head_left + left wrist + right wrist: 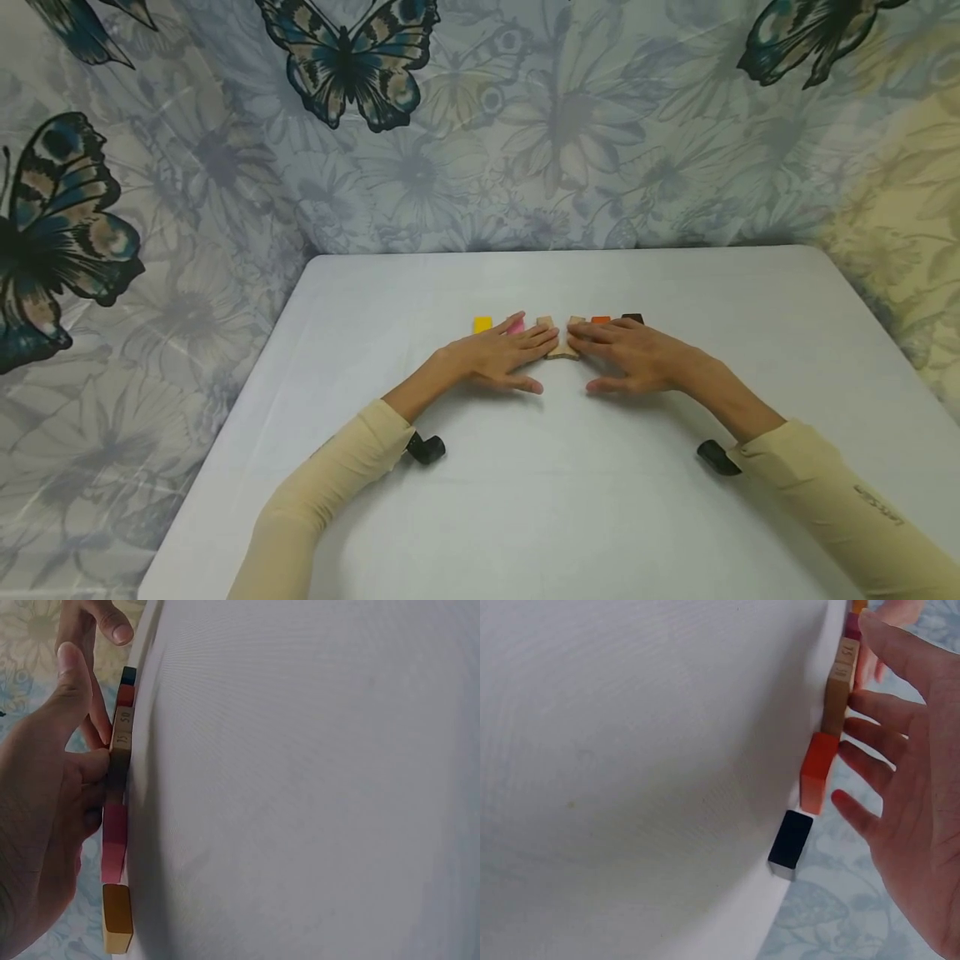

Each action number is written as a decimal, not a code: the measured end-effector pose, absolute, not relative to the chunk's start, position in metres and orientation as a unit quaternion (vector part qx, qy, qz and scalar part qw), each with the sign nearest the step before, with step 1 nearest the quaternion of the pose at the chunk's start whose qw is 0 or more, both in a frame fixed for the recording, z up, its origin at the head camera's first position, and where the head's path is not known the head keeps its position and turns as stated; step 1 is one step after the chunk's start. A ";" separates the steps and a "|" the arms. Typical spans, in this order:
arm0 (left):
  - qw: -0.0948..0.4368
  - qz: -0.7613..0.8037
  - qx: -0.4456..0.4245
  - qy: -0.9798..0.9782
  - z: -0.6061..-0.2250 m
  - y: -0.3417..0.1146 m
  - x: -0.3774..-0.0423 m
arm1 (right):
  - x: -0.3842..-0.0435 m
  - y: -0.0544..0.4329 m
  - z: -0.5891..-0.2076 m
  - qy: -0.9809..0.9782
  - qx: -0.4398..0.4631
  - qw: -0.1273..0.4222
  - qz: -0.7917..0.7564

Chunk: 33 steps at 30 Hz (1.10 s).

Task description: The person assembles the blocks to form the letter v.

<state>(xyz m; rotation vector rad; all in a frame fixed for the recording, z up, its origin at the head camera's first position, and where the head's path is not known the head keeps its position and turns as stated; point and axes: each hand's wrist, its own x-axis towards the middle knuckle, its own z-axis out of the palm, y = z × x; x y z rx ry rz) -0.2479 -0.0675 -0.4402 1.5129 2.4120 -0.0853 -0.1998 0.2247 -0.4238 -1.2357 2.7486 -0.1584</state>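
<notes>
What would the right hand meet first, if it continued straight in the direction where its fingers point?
Probably the wooden blocks, which the right hand touches or nearly touches; depth there is unclear. If it passed over them, the left hand would come next, just opposite.

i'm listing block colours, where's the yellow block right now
In the head view, the yellow block is the leftmost one, left of the pink block and just beyond the left hand.
</notes>
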 end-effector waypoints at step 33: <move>0.129 -0.043 0.534 0.834 -0.438 -0.064 -0.249 | -0.216 0.247 -0.408 0.939 -0.336 0.050 -0.046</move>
